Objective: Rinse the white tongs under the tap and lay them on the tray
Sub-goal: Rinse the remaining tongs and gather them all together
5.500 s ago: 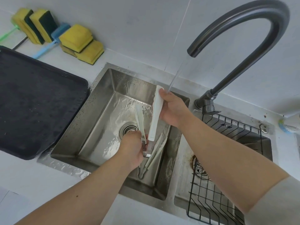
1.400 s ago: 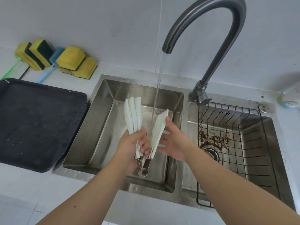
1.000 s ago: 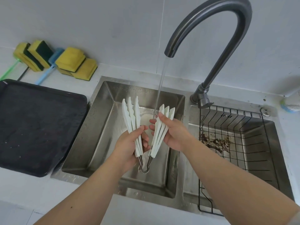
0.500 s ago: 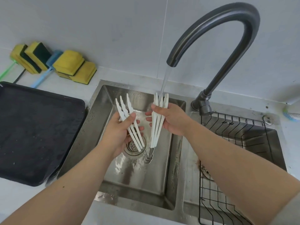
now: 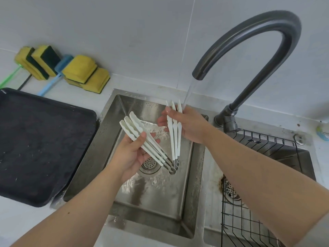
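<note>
Over the left sink basin [image 5: 110,139] I hold a bundle of white tongs [image 5: 175,139] spread into a V, joined at their metal hinge ends low in the middle. My left hand [image 5: 131,154] grips the left arms, which point up and left. My right hand [image 5: 187,125] grips the right arms, whose tips stand upright beside the water stream. The dark curved tap [image 5: 249,41] runs, and its water falls onto my right hand by those tips. The black tray [image 5: 35,143] lies on the counter to the left of the sink.
Several yellow sponges [image 5: 85,72] and a blue-handled brush [image 5: 53,81] lie against the back wall. A black wire rack [image 5: 258,220] sits in the right basin. The left basin's drain strainer [image 5: 150,164] is below the tongs.
The tongs' left arms have swung outward and tilted further left, widening the V. My right hand has kept its arms upright at the stream.
</note>
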